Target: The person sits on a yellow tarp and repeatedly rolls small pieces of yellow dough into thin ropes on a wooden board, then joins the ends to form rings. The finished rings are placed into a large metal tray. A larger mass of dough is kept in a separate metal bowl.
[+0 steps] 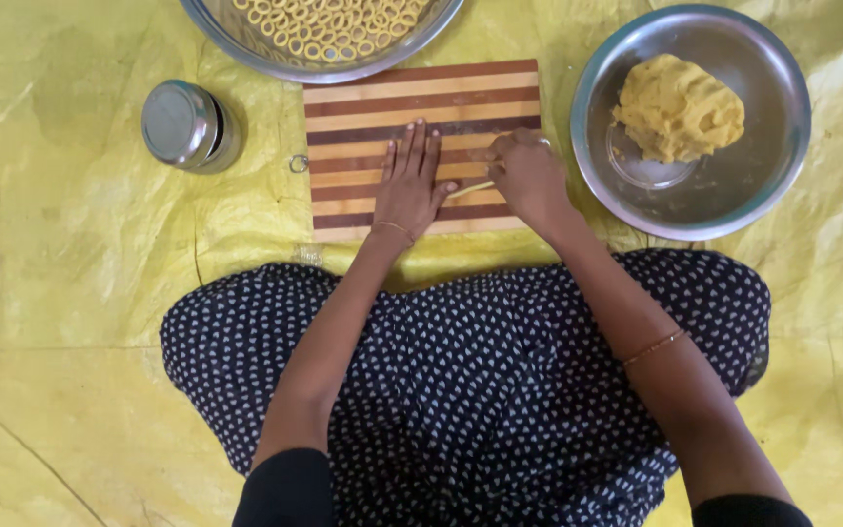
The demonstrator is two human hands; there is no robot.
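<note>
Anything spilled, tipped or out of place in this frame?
Only the steel container, which lies on its side on the yellow sheet left of the striped board. Nothing is spilled: the dough sits in its bowl, and both hands rest on the board.

Person is wearing black sleeves (285, 488), navy garment with white heart print (470, 390), thin bangles (654, 346) on both wrists.

No packages, labels, signs or screens.
</note>
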